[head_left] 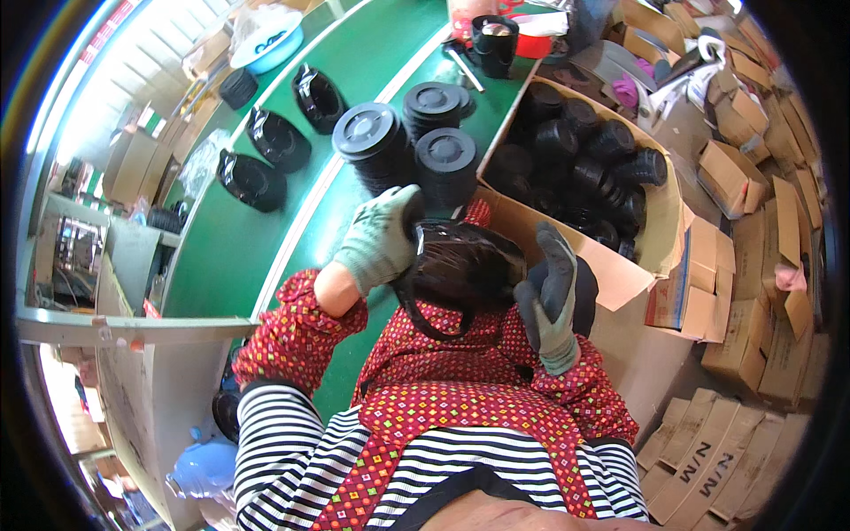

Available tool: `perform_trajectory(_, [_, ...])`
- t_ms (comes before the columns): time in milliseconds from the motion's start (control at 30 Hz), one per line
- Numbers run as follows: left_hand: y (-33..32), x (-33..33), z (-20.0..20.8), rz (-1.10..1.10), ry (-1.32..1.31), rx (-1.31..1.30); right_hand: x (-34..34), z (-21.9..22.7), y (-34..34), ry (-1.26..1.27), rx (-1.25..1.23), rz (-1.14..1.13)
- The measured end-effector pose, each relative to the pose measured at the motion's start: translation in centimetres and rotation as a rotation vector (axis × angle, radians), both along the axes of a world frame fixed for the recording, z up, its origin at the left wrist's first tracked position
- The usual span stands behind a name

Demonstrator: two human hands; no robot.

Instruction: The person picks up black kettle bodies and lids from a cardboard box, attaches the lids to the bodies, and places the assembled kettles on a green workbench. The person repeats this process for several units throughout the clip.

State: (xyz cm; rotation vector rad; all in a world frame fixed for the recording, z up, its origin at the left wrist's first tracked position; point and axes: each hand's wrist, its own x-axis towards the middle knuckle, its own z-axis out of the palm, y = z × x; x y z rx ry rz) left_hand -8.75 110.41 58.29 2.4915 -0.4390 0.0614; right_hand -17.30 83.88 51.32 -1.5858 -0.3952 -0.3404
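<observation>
Shell glossy black, rounded, with curved handle.

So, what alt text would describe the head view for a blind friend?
A gloved left hand has a grip on a glossy black part, with the gloved right hand open beside it. Beyond are stacks of round black discs on a green surface and, to the right, a cardboard box of black pieces.

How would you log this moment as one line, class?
left hand: holding glossy black part | right hand: open, at part's right side, contact unclear | near: stacked black discs, carton of black pieces, green table
</observation>
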Motion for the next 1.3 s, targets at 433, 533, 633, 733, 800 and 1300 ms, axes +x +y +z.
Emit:
perform_trajectory(433, [0.9,-3.2,3.9,-0.522,0.076,-0.19,1.3,6.9,-2.4,-0.093,-0.739,0.262])
perform_trajectory(533, [-1.1,-4.8,2.1,-0.465,0.057,-0.114,1.4,7.5,-2.8,-0.121,-0.815,0.313])
perform_trajectory(633, [-2.6,-5.1,0.8,-0.488,0.013,-0.072,1.4,8.2,-3.1,-0.128,-0.919,0.341])
perform_trajectory(733, [-3.5,-4.9,0.9,-0.559,0.006,-0.134,1.1,7.7,-3.2,-0.152,-0.976,0.335])
perform_trajectory(800, [-3.8,-5.1,0.6,-0.567,-0.006,-0.175,0.9,7.5,-3.3,-0.169,-1.001,0.337])
perform_trajectory(1300, [-3.9,-5.2,-2.5,-0.523,0.005,-0.459,1.2,9.1,-4.3,0.041,-0.663,0.382])
